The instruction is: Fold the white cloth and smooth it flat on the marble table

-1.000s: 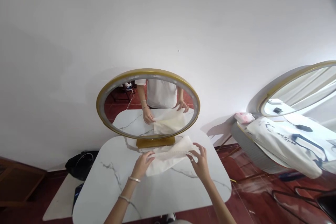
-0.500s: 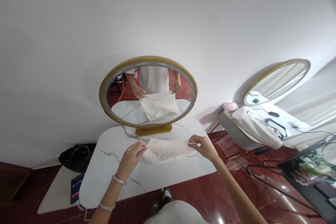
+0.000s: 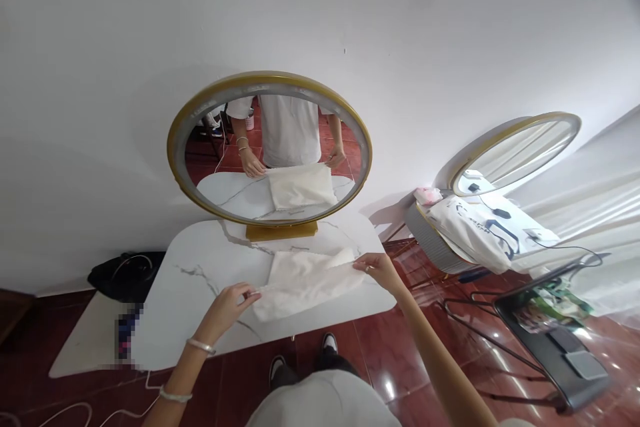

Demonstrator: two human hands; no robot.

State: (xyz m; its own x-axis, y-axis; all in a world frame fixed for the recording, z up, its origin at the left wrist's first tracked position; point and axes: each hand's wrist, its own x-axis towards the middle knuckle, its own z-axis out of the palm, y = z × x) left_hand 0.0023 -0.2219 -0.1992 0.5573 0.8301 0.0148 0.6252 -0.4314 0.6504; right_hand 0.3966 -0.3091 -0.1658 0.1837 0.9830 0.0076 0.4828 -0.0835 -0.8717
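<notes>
A thin white cloth (image 3: 305, 280) lies spread over the marble-patterned white table (image 3: 200, 320), with some wrinkles and a fold along its right part. My left hand (image 3: 227, 310) pinches its left edge between thumb and fingers. At the opposite side, my right hand (image 3: 379, 272) grips the right corner with bent fingers. The cloth rests partly on the tabletop between both hands. A round gold-rimmed mirror (image 3: 270, 153) stands behind it on a gold base (image 3: 281, 231) and reflects the cloth and both hands.
To the right stand a second round mirror (image 3: 517, 153) and a side table with a white printed bag (image 3: 470, 233). A black chair (image 3: 545, 340) holds a green package (image 3: 553, 307). A black bag (image 3: 127, 277) sits at the left, and white cables (image 3: 133, 413) run along the floor.
The cloth now lies flatter and more spread out, reaching nearer the table's front edge. My left hand has moved left and down. The whole view has shifted slightly.
</notes>
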